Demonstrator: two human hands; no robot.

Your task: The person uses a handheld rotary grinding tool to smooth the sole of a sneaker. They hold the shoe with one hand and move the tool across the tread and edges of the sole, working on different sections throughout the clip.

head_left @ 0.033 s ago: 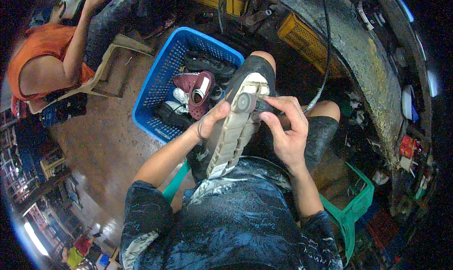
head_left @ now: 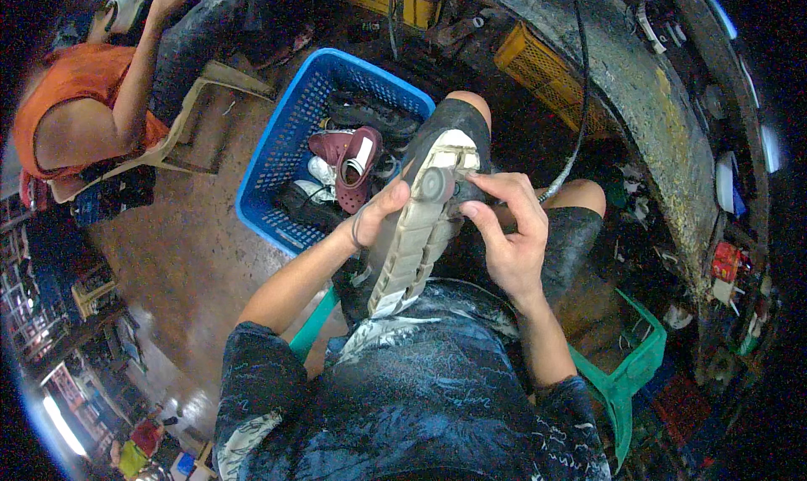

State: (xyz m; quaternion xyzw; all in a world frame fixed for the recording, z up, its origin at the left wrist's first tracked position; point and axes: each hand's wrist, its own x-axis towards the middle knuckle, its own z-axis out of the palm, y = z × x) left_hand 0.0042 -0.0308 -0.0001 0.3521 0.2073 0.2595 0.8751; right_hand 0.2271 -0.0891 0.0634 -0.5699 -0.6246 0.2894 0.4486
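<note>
A shoe [head_left: 412,254] lies sole-up across my lap, its pale, blocky tread facing me and its white toe pointing away. My left hand [head_left: 382,214] is closed round the shoe's left side, thumb on the edge and other fingers hidden beneath. My right hand [head_left: 514,233] pinches the dark handpiece of a rotary grinder, mostly covered by the fingers. Its round grey grinding wheel [head_left: 434,184] is at the sole near the toe; the exact contact cannot be made out. From behind that hand a black flexible shaft [head_left: 582,103] runs upward.
Left of my knee stands a blue basket [head_left: 273,136] holding several shoes, among them a maroon clog [head_left: 357,166]. A person in orange [head_left: 80,103] sits at the far left. Yellow crates [head_left: 551,77] and a worn grey bench [head_left: 630,86] are to the right. Beneath me is a green stool [head_left: 622,380].
The grinding wheel has shifted very slightly toward me along the sole and tilted a little. Both hands keep nearly the same places, and the shoe stays put.
</note>
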